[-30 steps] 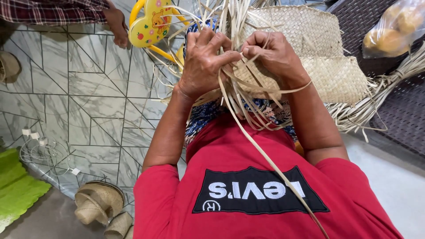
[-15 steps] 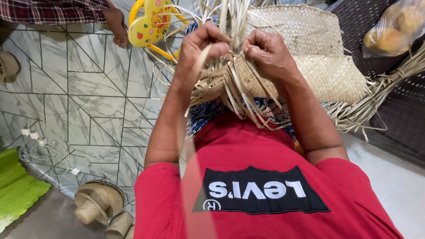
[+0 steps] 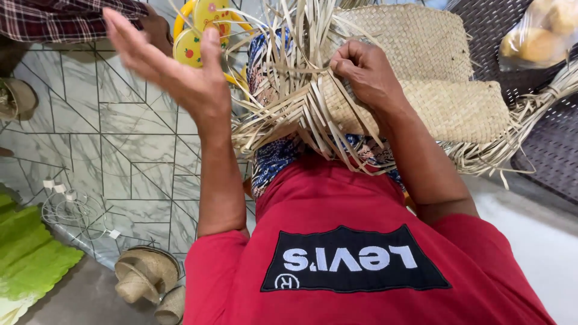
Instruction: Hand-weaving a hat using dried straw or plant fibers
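Around the work lay a grey marble-patterned tiled floor (image 3: pixel 90 138), with a bright green scalloped mat (image 3: pixel 30 259) at the near left and two small woven straw hats (image 3: pixel 144 277) stacked beside it. A thin white wire frame (image 3: pixel 75 210) rested on the tiles just beyond the mat. At the far left another person's plaid sleeve (image 3: pixel 54 18) reached in, their hand near a yellow plastic toy with painted fruit (image 3: pixel 201 30). At the far right a clear plastic bag of yellowish round buns (image 3: pixel 542 36) sat on a dark woven wicker seat (image 3: pixel 542 120); the bag held several buns, its top out of view. Flat pale woven straw mats (image 3: pixel 433 72) lay folded on the far side of the work, with a bundle of loose dry straw strips (image 3: pixel 530 120) trailing to the right.

The half-woven pale straw piece (image 3: pixel 301 108) rested over the person's lap on a blue patterned cloth (image 3: pixel 277 159), its loose strips fanning upward and toward the near side, partly hiding the toy and the cloth. The right hand (image 3: pixel 367 75) was closed in a tight grip on strips at the piece's far right edge. The left hand (image 3: pixel 174 72) was raised to the left of the piece, its grip wide with fingers spread, holding nothing and clear of the straw. A red shirt (image 3: pixel 361 265) filled the near foreground.
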